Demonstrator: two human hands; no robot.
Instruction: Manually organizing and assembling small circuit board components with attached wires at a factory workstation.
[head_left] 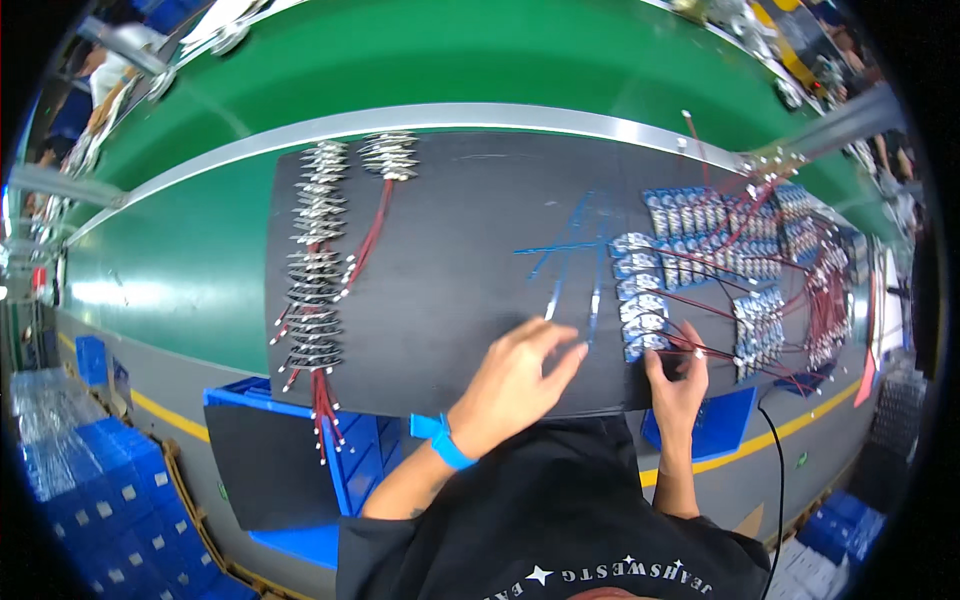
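My left hand (525, 375), with a blue wristband (442, 440) on its wrist, hovers over the black mat (450, 300). Its thumb and bent index finger are apart, and I see nothing between them. Thin blue strips (557, 248) lie on the mat just beyond it. At the near end of a column of small blue-and-white circuit boards (640, 300) is my right hand (678, 390). Its thumb is at the nearest board's edge, and its fingers are spread beside red wires (690, 350) running right from the boards.
Dark, silvery parts with red leads (318, 270) are stacked at the mat's left. More blue boards (710, 235) and a bundle of red wires (828, 300) fill the right side. A metal rail (500, 115) borders the green surface beyond. Blue bins (370, 450) stand below the near edge.
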